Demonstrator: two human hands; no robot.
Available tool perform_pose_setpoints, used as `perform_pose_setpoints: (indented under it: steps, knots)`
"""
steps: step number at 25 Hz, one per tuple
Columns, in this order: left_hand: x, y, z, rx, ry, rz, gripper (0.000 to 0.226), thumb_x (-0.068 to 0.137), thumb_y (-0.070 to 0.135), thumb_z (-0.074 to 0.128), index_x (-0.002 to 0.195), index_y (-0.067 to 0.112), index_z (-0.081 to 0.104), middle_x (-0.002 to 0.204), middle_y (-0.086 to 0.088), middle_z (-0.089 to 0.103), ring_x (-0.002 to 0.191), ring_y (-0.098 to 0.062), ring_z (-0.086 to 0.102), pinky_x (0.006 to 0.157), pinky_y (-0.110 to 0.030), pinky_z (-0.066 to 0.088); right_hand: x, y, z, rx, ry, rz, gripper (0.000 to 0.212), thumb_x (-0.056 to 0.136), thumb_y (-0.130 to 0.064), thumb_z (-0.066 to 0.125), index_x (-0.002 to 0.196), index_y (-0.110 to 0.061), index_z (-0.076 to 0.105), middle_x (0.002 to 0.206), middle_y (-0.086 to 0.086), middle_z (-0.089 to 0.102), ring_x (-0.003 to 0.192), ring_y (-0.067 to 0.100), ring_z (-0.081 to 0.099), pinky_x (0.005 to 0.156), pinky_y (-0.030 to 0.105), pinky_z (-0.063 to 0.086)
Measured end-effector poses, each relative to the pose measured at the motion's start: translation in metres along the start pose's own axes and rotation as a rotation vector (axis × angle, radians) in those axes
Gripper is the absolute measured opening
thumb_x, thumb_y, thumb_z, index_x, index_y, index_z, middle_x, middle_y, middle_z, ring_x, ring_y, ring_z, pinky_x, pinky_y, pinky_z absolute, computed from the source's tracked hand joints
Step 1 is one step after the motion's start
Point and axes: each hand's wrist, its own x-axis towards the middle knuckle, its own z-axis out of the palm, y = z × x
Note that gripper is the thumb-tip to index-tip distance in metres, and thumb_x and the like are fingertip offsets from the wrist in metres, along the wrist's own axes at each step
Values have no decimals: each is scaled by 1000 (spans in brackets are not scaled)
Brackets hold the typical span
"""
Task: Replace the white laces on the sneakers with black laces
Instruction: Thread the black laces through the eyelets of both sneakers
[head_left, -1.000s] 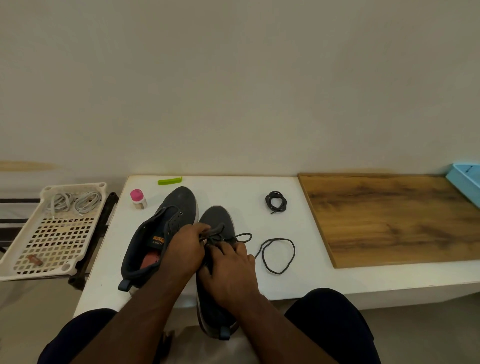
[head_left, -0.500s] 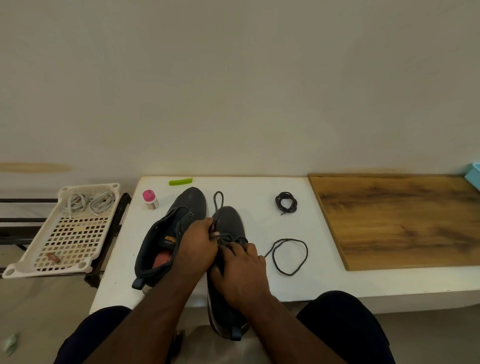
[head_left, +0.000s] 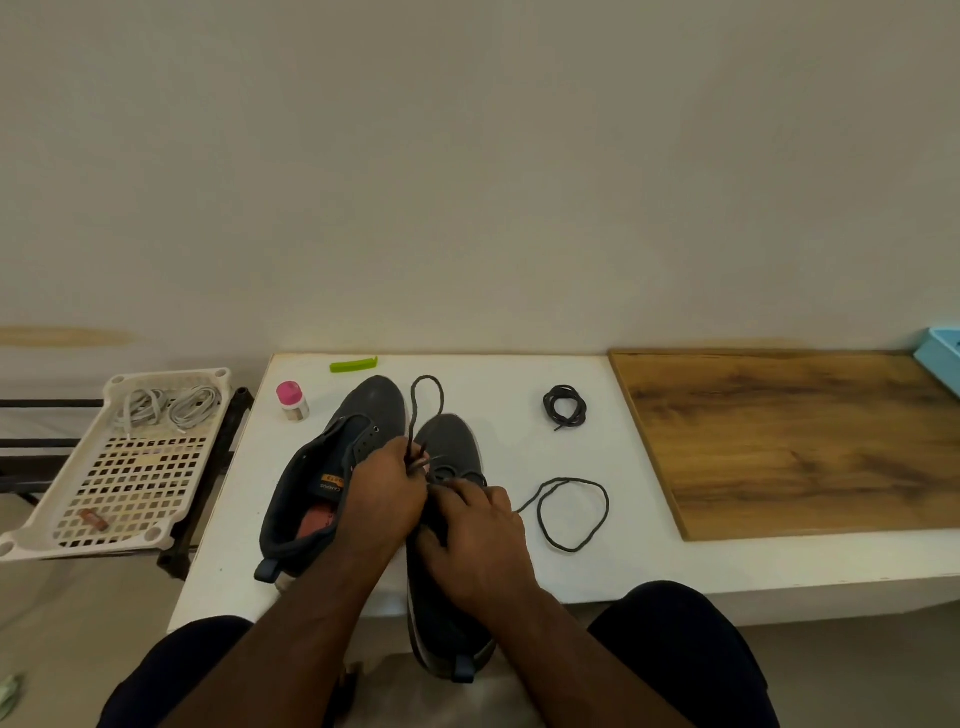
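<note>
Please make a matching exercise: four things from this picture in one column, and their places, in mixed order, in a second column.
Things:
1. coiled bundle of black lace
2. white laces
3. green plastic clip
4. pink-capped small bottle

Places:
A. in the white perforated plastic tray
B. at the white table's far edge
C. between the sneakers and the wooden board
D. left of the left dark sneaker's toe

Pairs: 1-C, 2-A, 3-B, 4-D

Soft even light; wide-angle edge bowing

left hand (head_left: 384, 501): fingers curled, pinching | right hand (head_left: 475, 540): fingers curled, knuckles up
</note>
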Motion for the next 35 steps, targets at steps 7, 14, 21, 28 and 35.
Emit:
perform_pose_setpoints:
  steps: [7, 14, 21, 28, 35]
  knots:
    - [-2, 4, -10, -114, 47, 10, 24, 95, 16, 60, 116, 23, 51, 94, 3, 62, 85, -11, 56, 80, -26, 39, 31, 90, -31, -44, -26, 555, 29, 99, -30, 54, 117, -8, 63, 120, 7, 67, 111, 22, 62, 84, 26, 42]
    - [-9, -1, -13, -66, -52, -30, 20, 93, 37, 62, 108, 24, 58, 94, 7, 65, 89, -13, 63, 80, -31, 49, 30, 91, -18, -219, -64, 507, 20, 98, -10, 48, 117, -10, 56, 115, 6, 64, 98, 20, 62, 83, 28, 48]
    - [-10, 5, -18, -199, -56, -58, 30, 97, 52, 49, 90, 25, 62, 86, 2, 68, 82, -17, 65, 85, -45, 55, 31, 73, -61, 391, 360, 508, 18, 95, -16, 60, 106, -11, 73, 102, 3, 72, 95, 18, 66, 72, 20, 46]
    - [-13, 13, -19, 35, -57, 253, 27, 103, 33, 40, 121, 30, 60, 98, 5, 68, 92, -12, 62, 85, -41, 54, 23, 41, -85, 1190, 136, 449, 22, 98, -8, 52, 105, -4, 72, 87, 15, 70, 70, 25, 63, 63, 34, 55]
    - [-15, 13, -9, 163, -229, 461, 40, 101, 20, 45, 140, 28, 51, 123, 4, 58, 115, -13, 53, 98, -28, 42, 22, 27, -74, 1218, -90, 411, 22, 94, 1, 63, 114, -8, 68, 92, 18, 73, 72, 24, 69, 69, 33, 59]
